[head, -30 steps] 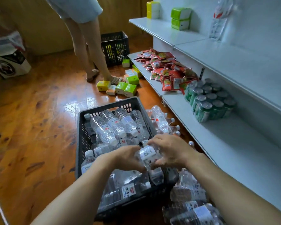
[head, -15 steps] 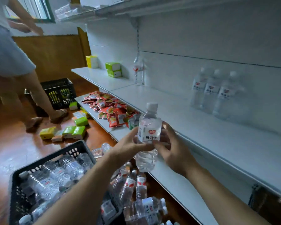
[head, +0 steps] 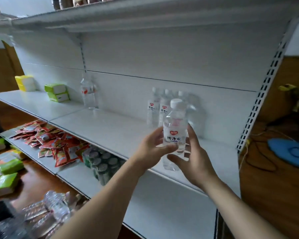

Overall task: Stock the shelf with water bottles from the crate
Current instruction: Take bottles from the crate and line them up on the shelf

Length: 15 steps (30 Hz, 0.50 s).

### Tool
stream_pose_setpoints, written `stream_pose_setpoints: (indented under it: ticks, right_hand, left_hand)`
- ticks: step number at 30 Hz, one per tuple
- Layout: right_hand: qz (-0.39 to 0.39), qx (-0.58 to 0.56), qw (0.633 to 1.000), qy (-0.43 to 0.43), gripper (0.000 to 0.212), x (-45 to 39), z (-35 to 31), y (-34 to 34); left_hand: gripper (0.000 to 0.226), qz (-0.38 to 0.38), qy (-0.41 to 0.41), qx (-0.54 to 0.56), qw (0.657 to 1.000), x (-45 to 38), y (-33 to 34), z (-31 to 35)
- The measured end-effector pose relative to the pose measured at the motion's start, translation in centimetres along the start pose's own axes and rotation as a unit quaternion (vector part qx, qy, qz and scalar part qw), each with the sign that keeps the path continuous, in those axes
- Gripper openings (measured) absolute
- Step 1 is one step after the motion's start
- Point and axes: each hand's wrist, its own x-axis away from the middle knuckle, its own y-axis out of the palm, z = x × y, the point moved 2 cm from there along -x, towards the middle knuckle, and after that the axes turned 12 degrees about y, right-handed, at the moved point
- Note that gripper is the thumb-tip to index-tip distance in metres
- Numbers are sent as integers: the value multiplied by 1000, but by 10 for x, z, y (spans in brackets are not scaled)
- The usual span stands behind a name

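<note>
Both hands, left hand (head: 152, 149) and right hand (head: 195, 163), curl fingers round an upright water bottle (head: 174, 135) before the shelf (head: 121, 133); standing bottles (head: 158, 109) crowd just behind.

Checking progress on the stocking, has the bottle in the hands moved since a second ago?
Yes. The bottle, gripped by the left hand and right hand, rose out of the crate and now sits up at the shelf, near the standing bottles.

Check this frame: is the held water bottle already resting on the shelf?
Apart. In the head view the bottle is held upright by the left hand and right hand, its base in front of and below the shelf edge.
</note>
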Motion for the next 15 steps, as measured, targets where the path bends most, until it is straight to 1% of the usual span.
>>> stream_pose_setpoints:
  ticks: [3, 5, 7, 10, 13, 15]
  right_hand:
    - [60, 25, 998, 22, 105, -13, 21, -9]
    - [85, 39, 995, 35, 104, -24, 35, -11]
    - [106, 39, 992, 47, 103, -35, 47, -10]
    - [142, 58, 987, 39, 102, -55, 62, -9]
    - [158, 82, 983, 36, 100, -80, 72, -7]
    - [179, 95, 978, 40, 99, -100, 79, -6]
  left_hand:
    - [42, 10, 19, -61, 998, -20, 26, -24]
    - [49, 12, 6, -90, 996, -30, 39, -42]
    - [54, -2, 6, -124, 992, -39, 47, -55]
    - [56, -38, 33, -208, 977, -54, 54, -82]
    - [61, -74, -10, -268, 960, -70, 60, -111]
    - [63, -81, -2, -283, 956, -84, 64, -124]
